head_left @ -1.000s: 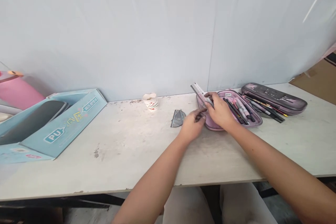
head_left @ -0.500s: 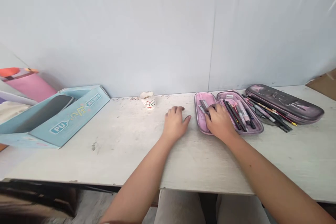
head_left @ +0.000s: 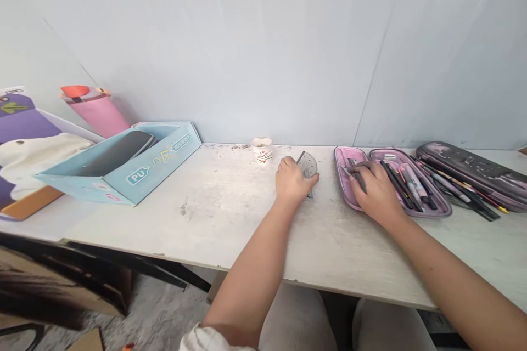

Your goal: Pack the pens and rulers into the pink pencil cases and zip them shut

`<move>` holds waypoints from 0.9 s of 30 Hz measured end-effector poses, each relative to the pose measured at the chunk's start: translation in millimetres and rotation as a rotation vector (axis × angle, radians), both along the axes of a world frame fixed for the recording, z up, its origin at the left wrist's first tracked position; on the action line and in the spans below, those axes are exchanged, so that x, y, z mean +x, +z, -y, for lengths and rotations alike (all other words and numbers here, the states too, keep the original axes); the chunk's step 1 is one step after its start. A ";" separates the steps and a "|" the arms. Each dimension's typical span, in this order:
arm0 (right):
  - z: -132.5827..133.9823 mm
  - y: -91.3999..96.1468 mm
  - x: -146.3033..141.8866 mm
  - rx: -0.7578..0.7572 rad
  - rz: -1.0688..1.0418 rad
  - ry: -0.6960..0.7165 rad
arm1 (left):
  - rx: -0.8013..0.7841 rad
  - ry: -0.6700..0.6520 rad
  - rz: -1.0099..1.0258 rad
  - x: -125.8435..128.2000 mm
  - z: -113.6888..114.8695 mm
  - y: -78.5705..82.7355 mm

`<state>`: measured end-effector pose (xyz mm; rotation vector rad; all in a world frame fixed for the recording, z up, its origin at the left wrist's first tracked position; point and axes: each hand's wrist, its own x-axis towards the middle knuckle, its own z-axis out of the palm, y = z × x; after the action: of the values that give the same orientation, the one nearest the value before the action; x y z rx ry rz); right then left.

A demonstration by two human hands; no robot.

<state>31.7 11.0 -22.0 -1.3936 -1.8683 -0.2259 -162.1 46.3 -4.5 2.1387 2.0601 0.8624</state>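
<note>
My left hand [head_left: 291,176] rests on the table with its fingers closed on a clear protractor [head_left: 309,162]. The protractor's curved edge and dark straight side show beyond the knuckles. Just to the right lies an unzipped pink pencil case [head_left: 343,191], spread flat in two halves. My right hand [head_left: 376,189] reaches over its left half, fingers curled around a thin dark grey piece [head_left: 359,181] whose kind I cannot make out. Several pens and markers [head_left: 414,184] fill the other half, partly behind that hand.
A white paper cup [head_left: 262,151] stands near the wall. To the right, loose pens [head_left: 455,189] lie against a closed dark pencil case [head_left: 473,170]. At the left sit a light blue box [head_left: 123,181] with a grey case inside, and a pink roll-shaped item [head_left: 101,115].
The view has swung left. My left hand, earlier spread on the table with nothing visible in it, now holds the protractor. My right hand stays at the pink case's left half.
</note>
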 end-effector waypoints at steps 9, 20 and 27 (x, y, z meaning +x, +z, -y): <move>-7.6 21.9 -47.4 -0.260 -0.346 -0.009 | -0.061 -0.318 0.369 20.1 19.5 3.2; -14.6 19.1 17.7 -0.166 -0.428 -0.055 | -0.036 -0.854 0.306 32.7 32.2 -2.7; -14.0 5.8 33.9 -0.320 -0.154 -0.224 | -0.003 -0.798 0.077 42.0 31.2 -10.1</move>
<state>65.6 25.0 -16.2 -1.7868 -1.6715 0.0733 -120.1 15.1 -14.6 2.5322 0.9844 0.7790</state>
